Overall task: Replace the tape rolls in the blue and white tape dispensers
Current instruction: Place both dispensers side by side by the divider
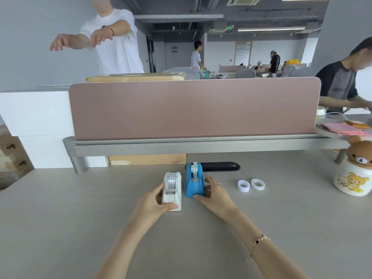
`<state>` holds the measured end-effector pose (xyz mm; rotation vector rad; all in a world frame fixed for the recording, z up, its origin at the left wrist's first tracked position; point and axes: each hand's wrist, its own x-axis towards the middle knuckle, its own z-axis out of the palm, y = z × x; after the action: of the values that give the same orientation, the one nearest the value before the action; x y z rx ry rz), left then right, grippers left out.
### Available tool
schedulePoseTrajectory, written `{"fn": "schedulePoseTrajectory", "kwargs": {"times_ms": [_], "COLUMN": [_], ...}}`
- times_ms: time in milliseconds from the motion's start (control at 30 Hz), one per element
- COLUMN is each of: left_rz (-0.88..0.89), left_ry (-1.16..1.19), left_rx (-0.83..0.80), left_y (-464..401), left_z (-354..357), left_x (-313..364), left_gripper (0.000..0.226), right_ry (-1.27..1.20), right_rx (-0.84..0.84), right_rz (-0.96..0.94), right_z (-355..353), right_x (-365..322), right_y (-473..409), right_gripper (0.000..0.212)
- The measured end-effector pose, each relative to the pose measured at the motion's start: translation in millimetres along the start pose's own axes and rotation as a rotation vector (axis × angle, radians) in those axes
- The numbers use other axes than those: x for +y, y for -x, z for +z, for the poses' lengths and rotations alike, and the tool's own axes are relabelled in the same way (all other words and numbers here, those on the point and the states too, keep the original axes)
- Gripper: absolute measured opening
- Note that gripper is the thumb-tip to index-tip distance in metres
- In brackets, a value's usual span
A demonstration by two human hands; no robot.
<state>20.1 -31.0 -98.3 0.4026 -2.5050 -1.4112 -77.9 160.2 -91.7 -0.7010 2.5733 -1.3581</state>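
A white tape dispenser [172, 190] stands on the grey desk with a tape roll seated in it. My left hand [156, 204] wraps its left side and front base. Right beside it stands a blue tape dispenser [193, 183], also holding a roll, its tape strip running down to the cutter. My right hand [212, 191] grips the blue dispenser from the right, thumb at its front corner. Two loose white tape rolls lie on the desk to the right: one roll [243, 185] and a second roll [258, 184].
A pink divider panel [193, 109] on a grey rail closes off the back of the desk. A black cable slot [221, 166] sits behind the blue dispenser. A bear-lidded jar [354, 174] stands at the right edge. People stand and work beyond the divider.
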Motion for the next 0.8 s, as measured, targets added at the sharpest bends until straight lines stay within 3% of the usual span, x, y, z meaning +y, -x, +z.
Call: {"fn": "schedulePoseTrajectory", "kwargs": {"times_ms": [300, 800], "left_rz": [0.042, 0.066], "left_ry": [0.023, 0.046], "left_rx": [0.025, 0.080], "left_y": [-32, -35], "left_z": [7, 15], "left_x": [1, -2], "left_gripper": [0.078, 0.078], "right_ry": [-0.002, -0.009], "right_rx": [0.052, 0.056], "right_rz": [-0.068, -0.027], "right_z": [9, 10], "right_x": [12, 16], "right_y": [-15, -18], "right_gripper": [0.065, 0.076]}}
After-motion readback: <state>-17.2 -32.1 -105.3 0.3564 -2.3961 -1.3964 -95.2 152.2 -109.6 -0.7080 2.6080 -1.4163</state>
